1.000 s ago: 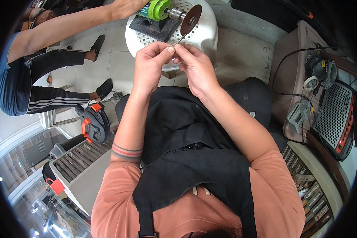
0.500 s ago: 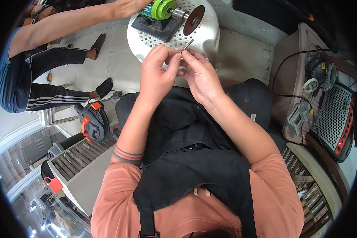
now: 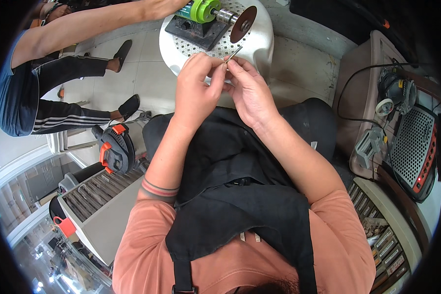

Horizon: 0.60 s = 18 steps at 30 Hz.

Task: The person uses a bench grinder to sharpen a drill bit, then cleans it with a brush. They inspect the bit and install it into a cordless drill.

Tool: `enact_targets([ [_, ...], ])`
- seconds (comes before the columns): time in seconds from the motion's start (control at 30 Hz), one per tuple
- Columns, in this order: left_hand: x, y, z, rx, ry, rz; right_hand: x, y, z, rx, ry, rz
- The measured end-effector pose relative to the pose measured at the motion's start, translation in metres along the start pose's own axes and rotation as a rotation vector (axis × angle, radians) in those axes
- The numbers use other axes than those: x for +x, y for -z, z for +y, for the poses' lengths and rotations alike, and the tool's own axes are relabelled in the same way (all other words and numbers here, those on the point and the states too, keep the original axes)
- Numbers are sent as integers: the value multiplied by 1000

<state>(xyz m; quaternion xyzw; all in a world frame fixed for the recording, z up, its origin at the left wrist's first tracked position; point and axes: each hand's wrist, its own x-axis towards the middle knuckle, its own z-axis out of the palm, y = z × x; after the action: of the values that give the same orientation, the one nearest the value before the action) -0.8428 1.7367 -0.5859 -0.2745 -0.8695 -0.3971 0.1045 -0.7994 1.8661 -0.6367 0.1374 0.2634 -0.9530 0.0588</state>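
My left hand [image 3: 197, 88] and my right hand [image 3: 250, 90] meet above my lap, both pinching a thin short metal rod [image 3: 233, 53] that sticks up and to the right from the fingertips. Just beyond the rod stands a small bench grinder with a green housing [image 3: 205, 9] and a dark round disc [image 3: 243, 23], bolted on a white perforated stool [image 3: 215, 46]. My black apron [image 3: 230, 161] lies under both forearms.
Another person [image 3: 44, 73] sits at the upper left, an arm reaching to the grinder. A grey machine with an orange-and-black wheel [image 3: 115, 149] stands at the left. At the right are a brown box [image 3: 362, 98] with cables and a grilled black-and-red device [image 3: 416, 142].
Both hands have drawn back from the stool toward my body and risen a little, still holding the rod between them. The other person's arm stays at the grinder.
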Motion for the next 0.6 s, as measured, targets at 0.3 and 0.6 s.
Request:
enact_targets([
  [0.3,5,2,-11,-759,607,-72,3,-3,-1,-152,26,56],
  [0.6,6,2,-21,-839,612,-75,11,-1,5,-148,33,28],
])
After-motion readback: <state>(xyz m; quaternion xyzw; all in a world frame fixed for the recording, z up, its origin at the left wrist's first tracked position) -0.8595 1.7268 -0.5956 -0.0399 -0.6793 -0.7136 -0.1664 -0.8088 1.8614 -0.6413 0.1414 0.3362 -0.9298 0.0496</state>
